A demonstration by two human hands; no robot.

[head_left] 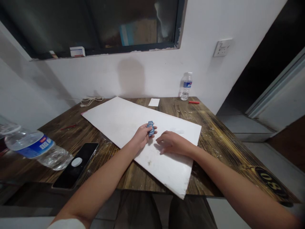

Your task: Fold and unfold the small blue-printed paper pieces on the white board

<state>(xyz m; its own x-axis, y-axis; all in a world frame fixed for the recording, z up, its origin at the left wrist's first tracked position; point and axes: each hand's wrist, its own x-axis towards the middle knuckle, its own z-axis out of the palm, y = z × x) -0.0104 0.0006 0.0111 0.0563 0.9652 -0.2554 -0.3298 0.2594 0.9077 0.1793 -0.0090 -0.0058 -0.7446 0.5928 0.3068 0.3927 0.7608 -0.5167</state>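
My left hand (pixel 142 136) is closed around a small blue strip (pixel 150 124) with pale bars across it. The thumb lies over the strip's front and the fingertips show at its right side; its exact kind is too small to tell. Just to the right, my right hand (pixel 173 143) hovers low over a white board (pixel 119 117). Its fingers are loosely bent and apart from the thumb, with nothing visible between them. The board lies slantwise on the wooden table, under both hands.
A large water bottle (pixel 35 146) and a black phone (pixel 76 165) with a white disc (pixel 76 162) on it are at the left. Toward the wall lie a cable (pixel 91 100), a white paper (pixel 154 102), a smaller bottle (pixel 186 86) and a red stick-like object (pixel 193 102).
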